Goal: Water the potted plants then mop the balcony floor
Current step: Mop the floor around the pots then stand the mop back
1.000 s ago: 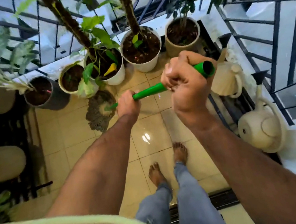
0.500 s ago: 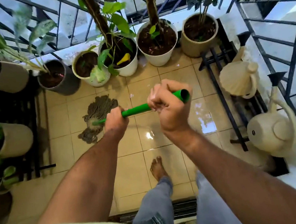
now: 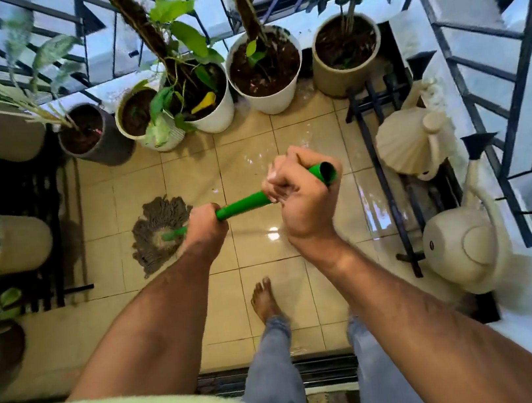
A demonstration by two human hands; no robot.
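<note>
Both hands, left hand (image 3: 206, 225) and right hand (image 3: 301, 196), grip your mop handle (image 3: 241, 205); the mop head (image 3: 159, 238) has swept left from the pots, so mopping continues.

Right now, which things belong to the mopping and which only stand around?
In use: green mop handle, grey string mop head, left hand, right hand, wet beige tiled floor.
Standing by: two cream watering cans, potted plants.

A small home balcony was seen from above: glossy beige floor tiles (image 3: 250, 155) lay hemmed by dark metal railings (image 3: 493, 70) from 10 to 3 o'clock, round potted plants (image 3: 263, 63) lined 12 o'clock, and two cream plastic watering cans (image 3: 465, 247) stood at 3 o'clock.
</note>
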